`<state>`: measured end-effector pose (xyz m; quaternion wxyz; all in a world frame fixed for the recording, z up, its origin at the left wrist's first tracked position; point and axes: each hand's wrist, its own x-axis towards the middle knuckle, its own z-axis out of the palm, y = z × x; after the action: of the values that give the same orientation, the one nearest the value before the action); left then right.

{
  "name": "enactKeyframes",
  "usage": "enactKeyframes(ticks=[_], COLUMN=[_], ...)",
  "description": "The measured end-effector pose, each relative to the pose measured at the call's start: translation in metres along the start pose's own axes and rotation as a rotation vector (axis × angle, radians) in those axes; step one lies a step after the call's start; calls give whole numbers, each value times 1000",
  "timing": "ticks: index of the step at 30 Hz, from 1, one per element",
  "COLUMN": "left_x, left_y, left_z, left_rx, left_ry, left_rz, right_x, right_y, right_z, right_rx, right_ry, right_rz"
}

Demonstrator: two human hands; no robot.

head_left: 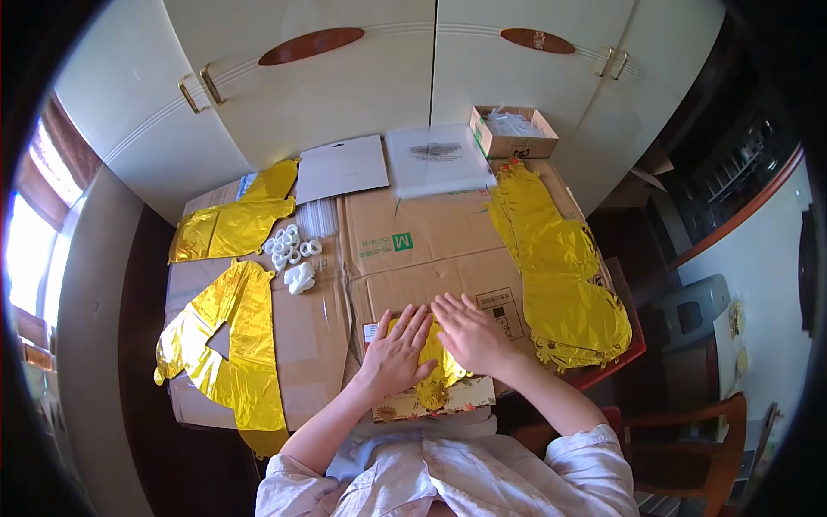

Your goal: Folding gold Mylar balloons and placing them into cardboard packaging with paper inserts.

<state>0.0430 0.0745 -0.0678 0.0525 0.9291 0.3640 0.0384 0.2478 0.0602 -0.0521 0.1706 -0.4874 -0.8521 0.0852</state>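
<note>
My left hand (396, 355) lies flat, fingers stretched out, on a small piece of shiny gold foil (444, 369) near the front edge of the cardboard. My right hand (472, 334) rests beside it, fingers also extended, over the foil's right part. Both hands cover much of the foil, so its full shape is hidden; it looks like a flat foil balloon. Below the foil, close to my body, sits a cream printed box or packet (472, 396) with a floral pattern. Neither hand grasps anything.
Flat gold foil balloons lie at left (245, 323), far left (233, 226) and right (560, 284). White tape-like rolls (293, 248), a crumpled white wad (299, 278), clear straws (318, 219), a pale card (343, 171), a clear sleeve (439, 164) and an open carton (517, 146) sit farther back.
</note>
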Motion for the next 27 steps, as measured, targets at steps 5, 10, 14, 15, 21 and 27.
enactKeyframes(ticks=[5,10,14,15,21,27], left_x=[-1,-2,-10,-13,-29,-33], left_y=[-1,-3,-10,-12,-26,-32], left_z=[1,0,-8,-8,-8,-19], left_rx=[-37,-36,-8,-9,-1,46], left_ry=[33,37,11,5,-4,-48], left_rz=[14,20,10,4,-24,-90], right_x=[-9,-17,-21,-22,-22,-23], right_y=[-10,-7,-7,-6,-7,-8], right_z=[25,22,20,20,20,18], right_rx=[-141,-207,-156,-157,-165,-160], right_ry=[-41,-79,-79,-80,-105,-118], right_rz=[15,50,79,83,103,113])
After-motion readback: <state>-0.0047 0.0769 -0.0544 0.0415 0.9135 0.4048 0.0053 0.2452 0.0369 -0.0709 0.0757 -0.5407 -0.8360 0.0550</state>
